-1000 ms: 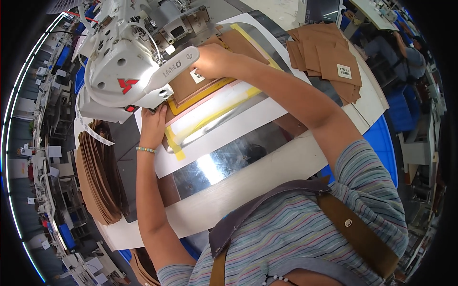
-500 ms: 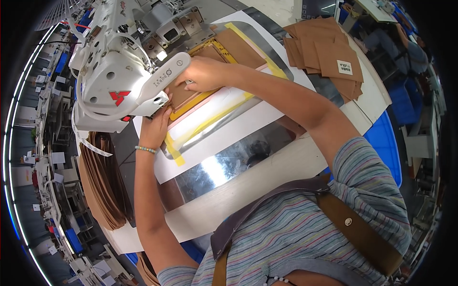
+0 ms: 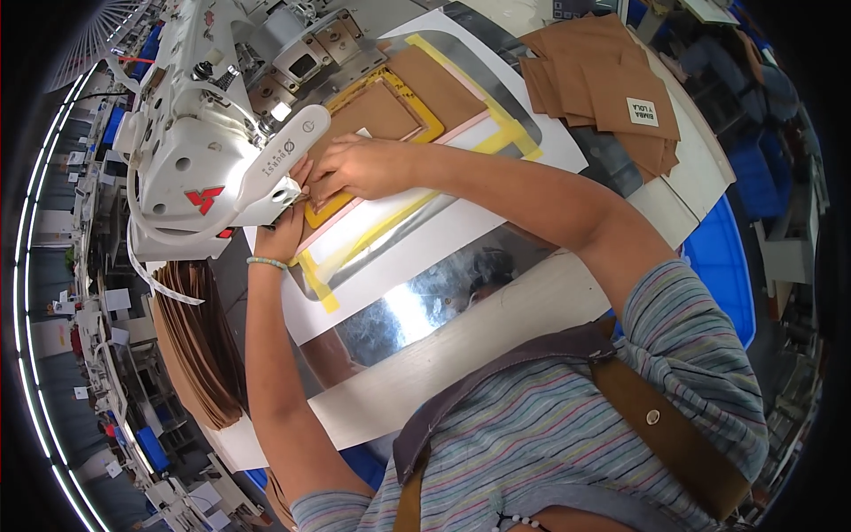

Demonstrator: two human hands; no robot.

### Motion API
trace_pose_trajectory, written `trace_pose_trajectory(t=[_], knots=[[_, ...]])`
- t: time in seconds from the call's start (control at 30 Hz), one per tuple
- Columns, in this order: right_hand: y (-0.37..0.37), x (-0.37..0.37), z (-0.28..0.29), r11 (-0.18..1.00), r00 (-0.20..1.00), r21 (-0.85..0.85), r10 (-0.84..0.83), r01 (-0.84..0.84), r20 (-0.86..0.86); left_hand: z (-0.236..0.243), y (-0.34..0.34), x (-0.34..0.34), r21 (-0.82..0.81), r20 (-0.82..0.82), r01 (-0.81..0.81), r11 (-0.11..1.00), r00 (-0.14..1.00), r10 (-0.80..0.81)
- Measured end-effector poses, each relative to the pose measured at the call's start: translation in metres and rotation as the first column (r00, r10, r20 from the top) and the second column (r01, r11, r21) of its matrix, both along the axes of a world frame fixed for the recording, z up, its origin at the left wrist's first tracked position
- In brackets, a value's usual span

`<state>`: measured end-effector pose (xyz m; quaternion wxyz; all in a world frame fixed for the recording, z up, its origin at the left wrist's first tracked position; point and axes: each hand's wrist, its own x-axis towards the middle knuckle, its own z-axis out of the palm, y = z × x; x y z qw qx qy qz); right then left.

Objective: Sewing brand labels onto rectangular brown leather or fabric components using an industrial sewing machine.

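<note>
A brown fabric panel (image 3: 365, 113) lies within a yellow rectangular frame (image 3: 424, 118) beside the sewing machine head (image 3: 199, 177). My right hand (image 3: 368, 167) rests over the frame's near side, fingers bent and apart, their tips down on the panel's left part. Just past its knuckles shows a small white piece (image 3: 363, 133), mostly covered. My left hand (image 3: 285, 232) is at the frame's near left corner, its fingers stretched out beside the right fingertips. The machine and its white oval lamp (image 3: 288, 151) partly hide that hand. Neither hand visibly grips anything.
Under the frame are a white sheet (image 3: 381, 288) and a clear template edged with yellow tape (image 3: 372, 239). Stacked brown pieces (image 3: 612, 89) lie at the far right, the top one bearing a white label. More brown pieces (image 3: 199, 346) hang at the left. A blue bin (image 3: 718, 266) stands right.
My right hand has shifted toward the frame's near left corner, beside my left fingers, uncovering more of the panel and frame. The small white piece now shows past its knuckles. The whole view has shifted slightly.
</note>
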<state>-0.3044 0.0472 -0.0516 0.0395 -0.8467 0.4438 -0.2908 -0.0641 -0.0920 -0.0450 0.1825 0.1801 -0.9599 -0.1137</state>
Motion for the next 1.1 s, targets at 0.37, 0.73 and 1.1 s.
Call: trace_pose_trajectory(t=[0.37,0.73,1.1], knots=[[-0.009,0.009,-0.003,1.0,0.999,0.011,0.01,-0.01,0.03,0.006,-0.012,0.013,-0.011,0.046,-0.014,1.0,0.999,0.014],[-0.014,0.003,0.009,0.995,0.989,0.074,-0.062,0.072,-0.137,-0.005,-0.044,0.009,-0.148,0.128,0.031,0.988,0.992,-0.012],[-0.022,-0.004,0.021,0.976,0.997,0.215,-0.016,0.031,-0.074,-0.027,-0.068,0.021,-0.139,0.185,0.026,0.99,0.983,0.0]])
